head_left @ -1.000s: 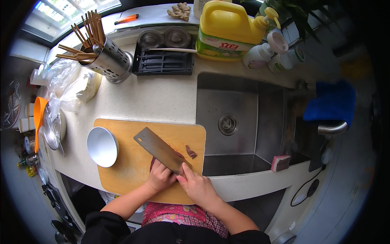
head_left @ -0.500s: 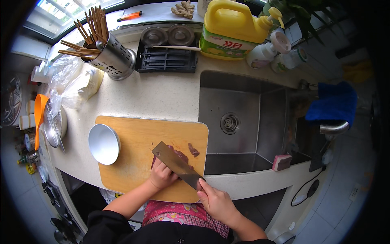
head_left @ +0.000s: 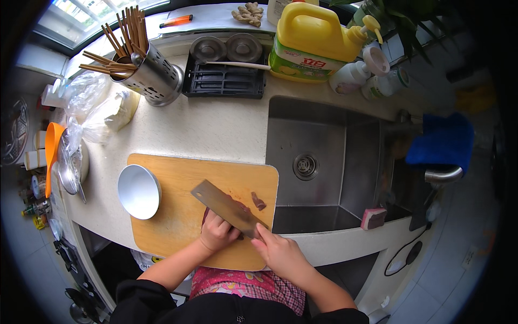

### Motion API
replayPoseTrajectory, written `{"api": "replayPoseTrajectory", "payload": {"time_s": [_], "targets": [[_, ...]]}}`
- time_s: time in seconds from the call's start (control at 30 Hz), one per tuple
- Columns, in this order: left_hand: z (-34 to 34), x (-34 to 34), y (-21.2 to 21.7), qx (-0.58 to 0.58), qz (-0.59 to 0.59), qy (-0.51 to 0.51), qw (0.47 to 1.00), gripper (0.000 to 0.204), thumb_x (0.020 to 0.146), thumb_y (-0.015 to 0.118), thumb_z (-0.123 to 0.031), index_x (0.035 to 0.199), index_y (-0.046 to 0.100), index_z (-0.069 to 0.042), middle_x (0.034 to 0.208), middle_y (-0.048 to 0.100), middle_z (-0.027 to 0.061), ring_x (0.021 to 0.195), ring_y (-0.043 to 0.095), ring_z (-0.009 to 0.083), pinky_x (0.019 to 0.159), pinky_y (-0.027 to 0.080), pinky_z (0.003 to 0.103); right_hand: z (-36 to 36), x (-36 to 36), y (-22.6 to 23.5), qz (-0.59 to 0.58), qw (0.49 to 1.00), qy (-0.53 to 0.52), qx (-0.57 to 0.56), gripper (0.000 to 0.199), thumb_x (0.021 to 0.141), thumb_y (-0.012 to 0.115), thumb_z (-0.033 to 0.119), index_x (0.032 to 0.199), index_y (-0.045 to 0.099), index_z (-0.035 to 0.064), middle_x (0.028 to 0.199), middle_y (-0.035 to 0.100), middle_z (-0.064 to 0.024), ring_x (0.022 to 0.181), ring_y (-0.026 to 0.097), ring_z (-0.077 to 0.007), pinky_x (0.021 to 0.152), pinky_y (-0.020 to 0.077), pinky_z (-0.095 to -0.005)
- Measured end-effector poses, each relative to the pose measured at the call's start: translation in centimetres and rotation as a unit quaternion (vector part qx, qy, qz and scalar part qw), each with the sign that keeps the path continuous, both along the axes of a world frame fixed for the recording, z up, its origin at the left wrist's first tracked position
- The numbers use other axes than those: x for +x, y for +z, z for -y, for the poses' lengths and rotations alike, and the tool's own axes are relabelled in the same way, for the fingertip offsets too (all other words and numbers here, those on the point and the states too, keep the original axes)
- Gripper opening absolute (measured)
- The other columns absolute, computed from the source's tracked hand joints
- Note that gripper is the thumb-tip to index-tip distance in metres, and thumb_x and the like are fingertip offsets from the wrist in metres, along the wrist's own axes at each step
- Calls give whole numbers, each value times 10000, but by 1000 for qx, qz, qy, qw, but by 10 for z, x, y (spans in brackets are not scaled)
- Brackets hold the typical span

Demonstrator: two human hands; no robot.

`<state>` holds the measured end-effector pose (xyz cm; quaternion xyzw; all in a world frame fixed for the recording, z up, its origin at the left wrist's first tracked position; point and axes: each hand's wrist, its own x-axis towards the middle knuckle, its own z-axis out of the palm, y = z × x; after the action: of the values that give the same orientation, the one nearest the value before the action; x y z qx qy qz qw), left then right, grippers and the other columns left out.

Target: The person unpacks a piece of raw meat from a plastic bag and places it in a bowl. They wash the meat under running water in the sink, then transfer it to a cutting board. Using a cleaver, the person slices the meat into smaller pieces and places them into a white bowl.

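Head view: at the upper right of centre, a yellow jug (head_left: 313,48) with a green-and-white label, large red characters across it and smaller print too fine to read; just beside it, a white pump bottle (head_left: 349,79) and a clear jar (head_left: 380,87), blurred markings on both.

Grips the cleaver (head_left: 224,207) at its handle end with the right hand (head_left: 278,248), fingers closed, forearm angling in from the lower right. Curls the left hand (head_left: 217,233) over the dark red meat (head_left: 243,205) at mid-frame, mostly hidden beneath the blade, forearm angling in from the lower left. Slants the blade's holed end toward the upper left. Cannot tell how far into the meat.

Right of the blade, apart, a small meat scrap (head_left: 258,201). At the left of the wooden board (head_left: 167,243), a white bowl (head_left: 139,191), rim reaching past the edge; between bowl and blade, a stretch of board. Right end of the board right against the steel sink (head_left: 318,189); above the board, a broad span of pale counter (head_left: 194,132).
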<state>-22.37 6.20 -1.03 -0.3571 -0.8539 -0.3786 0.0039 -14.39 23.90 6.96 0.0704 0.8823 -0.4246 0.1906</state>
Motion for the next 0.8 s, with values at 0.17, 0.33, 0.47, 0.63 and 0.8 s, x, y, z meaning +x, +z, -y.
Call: {"api": "replayPoseTrajectory", "payload": {"time_s": [0.17,0.33,0.47,0.63,0.8], "targets": [[1,-1,4,-7,-3,2,1000,253,619,699,-62,855,654,20,923,625,132,888,593,313,837,468,393,-19,28,6,62,997,-25,-48,387,921,530,278,1157,523,-28,855,654,-206,754,646,-382,630,524,-450],[-9,-3,7,15,-1,0,1000,233,628,705,-42,844,643,22,911,624,123,887,595,304,833,468,391,11,-23,-14,-7,997,-37,-71,393,934,510,273,1179,513,-34,881,643,-239,809,635,-398,674,523,-439],[0,-5,3,49,7,-5,999,223,641,699,-15,856,645,0,933,618,117,899,587,303,824,467,406,-7,-12,-14,41,983,-98,-149,375,946,492,267,1168,522,-35,913,634,-261,847,630,-404,720,517,-435],[5,2,15,25,6,22,999,239,649,689,-4,884,647,-6,984,609,123,970,562,327,851,443,441,-16,-3,8,-17,991,-71,-112,386,943,496,287,1170,520,-25,879,649,-212,777,643,-378,688,524,-406],[8,16,1,-26,10,76,997,316,649,686,-30,962,652,2,1054,612,146,1021,553,355,902,414,473,-19,5,11,-19,999,49,-7,419,914,535,319,1169,515,-13,761,640,-145,636,640,-322,548,523,-392]]}}
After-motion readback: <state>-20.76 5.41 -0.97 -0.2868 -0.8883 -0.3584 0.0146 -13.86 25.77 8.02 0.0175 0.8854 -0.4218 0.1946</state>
